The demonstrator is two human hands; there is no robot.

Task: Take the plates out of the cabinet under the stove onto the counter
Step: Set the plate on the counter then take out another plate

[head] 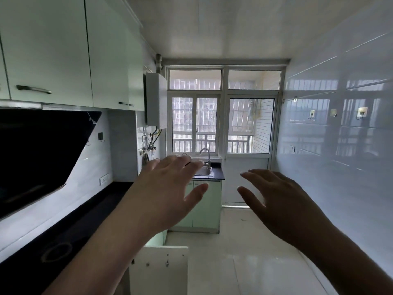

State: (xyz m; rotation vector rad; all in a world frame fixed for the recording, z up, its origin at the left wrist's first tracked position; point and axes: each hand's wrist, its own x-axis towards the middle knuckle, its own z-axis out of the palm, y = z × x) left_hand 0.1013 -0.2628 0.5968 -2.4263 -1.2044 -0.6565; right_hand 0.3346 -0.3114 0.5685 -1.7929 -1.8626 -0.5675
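Both hands are raised in front of me at chest height, holding nothing. My left hand (168, 188) has its fingers spread and straight, palm facing away. My right hand (278, 201) is likewise spread with fingers extended. The black counter (100, 201) runs along the left wall, with a black stove (55, 252) set into it at the lower left. Below the counter a white cabinet door (161, 271) stands swung open into the aisle. No plates are in view; the cabinet's inside is hidden.
A black range hood (38, 154) hangs over the stove beneath pale green wall cabinets (53, 50). At the far end are a sink with faucet (205, 169), a white water heater (156, 101) and a window. A glossy tiled wall lines the right; white floor lies between.
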